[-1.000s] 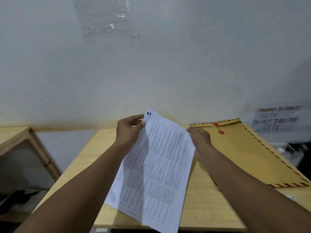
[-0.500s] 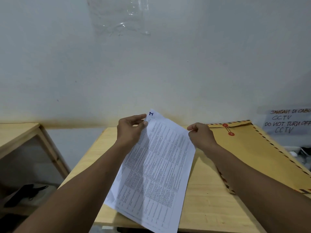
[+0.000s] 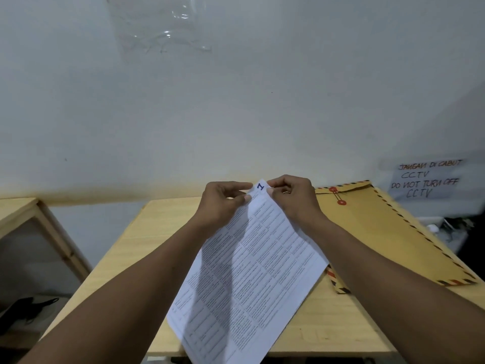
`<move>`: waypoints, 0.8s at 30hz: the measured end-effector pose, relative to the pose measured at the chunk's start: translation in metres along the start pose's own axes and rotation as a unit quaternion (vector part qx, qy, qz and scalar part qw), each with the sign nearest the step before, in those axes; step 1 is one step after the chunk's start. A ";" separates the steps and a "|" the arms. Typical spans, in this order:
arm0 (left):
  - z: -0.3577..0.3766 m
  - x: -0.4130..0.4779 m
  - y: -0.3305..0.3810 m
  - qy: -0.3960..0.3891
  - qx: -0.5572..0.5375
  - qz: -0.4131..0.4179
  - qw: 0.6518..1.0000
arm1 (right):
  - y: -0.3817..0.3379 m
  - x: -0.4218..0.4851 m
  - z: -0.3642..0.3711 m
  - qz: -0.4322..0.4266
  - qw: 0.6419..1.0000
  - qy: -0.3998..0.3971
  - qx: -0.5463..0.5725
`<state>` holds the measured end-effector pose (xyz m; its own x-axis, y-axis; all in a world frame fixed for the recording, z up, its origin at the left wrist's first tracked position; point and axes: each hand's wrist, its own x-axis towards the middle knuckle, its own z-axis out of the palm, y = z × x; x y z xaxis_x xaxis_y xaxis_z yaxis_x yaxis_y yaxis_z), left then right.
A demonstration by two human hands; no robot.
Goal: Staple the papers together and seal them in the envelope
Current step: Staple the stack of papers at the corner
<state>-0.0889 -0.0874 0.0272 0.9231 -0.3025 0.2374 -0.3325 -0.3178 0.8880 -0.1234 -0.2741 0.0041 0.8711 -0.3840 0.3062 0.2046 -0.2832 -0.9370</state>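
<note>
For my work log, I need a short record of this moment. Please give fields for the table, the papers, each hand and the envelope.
table: light wood
papers: printed sheets, held up tilted, blue "1" at the top corner
left hand: pinches the top corner of the papers
right hand: pinches the same corner
envelope: brown, flat on the table, right of the papers

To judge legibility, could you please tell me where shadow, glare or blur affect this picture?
Head view: two dark shadow bands cross the papers, their print too small to read; head view: plastic on the wall glints; head view: the right edge is blurred.
</note>
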 end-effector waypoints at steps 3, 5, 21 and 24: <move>0.014 -0.002 -0.004 -0.012 0.013 0.007 1.000 | 0.008 -0.009 -0.011 0.011 1.000 0.011 0.002; 0.023 -0.003 -0.005 -0.022 0.026 0.008 0.999 | 0.010 -0.014 -0.022 0.025 0.999 0.004 -0.020; 0.039 -0.019 0.025 -0.111 0.073 0.046 0.990 | 0.004 -0.088 -0.161 0.162 0.837 -0.281 -0.441; 0.034 -0.019 0.049 -0.128 0.069 0.061 0.987 | -0.002 -0.098 -0.177 0.206 0.797 -0.296 -0.484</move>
<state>-0.1291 -0.1275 0.0531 0.8014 -0.5580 0.2153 -0.4771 -0.3793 0.7928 -0.2886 -0.3911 0.0058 0.8917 -0.2188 -0.3963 -0.3444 -0.8959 -0.2805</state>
